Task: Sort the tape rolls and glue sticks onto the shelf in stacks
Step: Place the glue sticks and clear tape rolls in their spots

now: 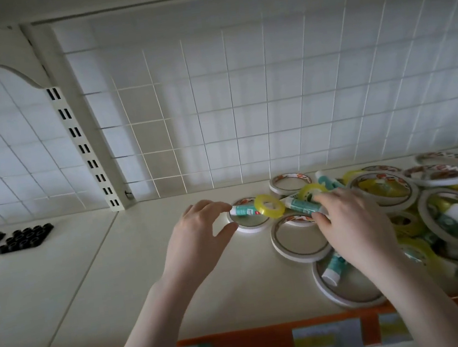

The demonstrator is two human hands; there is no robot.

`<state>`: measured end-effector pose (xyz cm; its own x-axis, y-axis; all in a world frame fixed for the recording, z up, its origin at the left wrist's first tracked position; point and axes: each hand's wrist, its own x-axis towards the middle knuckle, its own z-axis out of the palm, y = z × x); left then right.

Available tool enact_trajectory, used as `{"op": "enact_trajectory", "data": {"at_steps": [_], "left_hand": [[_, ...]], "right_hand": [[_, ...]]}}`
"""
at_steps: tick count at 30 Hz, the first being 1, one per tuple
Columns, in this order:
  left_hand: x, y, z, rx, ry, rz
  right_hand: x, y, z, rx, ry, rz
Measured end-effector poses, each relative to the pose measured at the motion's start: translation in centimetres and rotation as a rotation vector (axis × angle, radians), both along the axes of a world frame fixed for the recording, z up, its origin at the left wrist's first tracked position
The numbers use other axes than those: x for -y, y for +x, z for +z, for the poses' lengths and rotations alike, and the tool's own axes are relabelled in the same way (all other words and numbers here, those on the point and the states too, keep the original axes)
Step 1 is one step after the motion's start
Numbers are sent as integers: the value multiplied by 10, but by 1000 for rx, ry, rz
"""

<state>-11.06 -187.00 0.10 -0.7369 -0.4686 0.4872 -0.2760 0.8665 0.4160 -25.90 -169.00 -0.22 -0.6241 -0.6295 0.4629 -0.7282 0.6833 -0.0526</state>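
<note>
On the cream shelf (149, 284) both bare arms reach in from the bottom edge, toward a jumble of tape rolls and glue sticks that fills the right side and runs out of frame there. The left hand (197, 229) hovers with fingers arched and spread; a fingertip meets the cap end of a teal glue stick (242, 210), and the thumb lies just beside the rim of the flat white tape roll (252, 222) under it — whether it truly pinches either, I cannot tell. A small yellow tape roll (269, 206) leans across that glue stick and hides its far end. The right hand (352, 224) lies over the pile, fingers curled around a second teal glue stick (302, 206), whose lower end vanishes under the fingers. Another yellow roll (310, 190) sits just behind it. Further right the heap turns blurred: wide white rolls overlap, with more glue sticks and yellow rolls half buried beneath. Far left, black trays of small round things (11, 240) are too dark to identify. An orange strip (257, 345) with unreadable labels edges the shelf front.
</note>
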Motion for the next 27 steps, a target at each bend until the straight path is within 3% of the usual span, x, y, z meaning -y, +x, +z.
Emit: {"op": "enact_trajectory", "data": {"at_steps": [16, 20, 27], "left_hand": [[15, -13, 1, 24, 22, -16], [14, -21, 2, 35, 26, -42], [8, -48, 8, 100, 10, -132]], "right_hand": [[6, -6, -9, 57, -21, -54], [-2, -10, -14, -6, -188, 5], [-18, -11, -17, 52, -497, 98]]}}
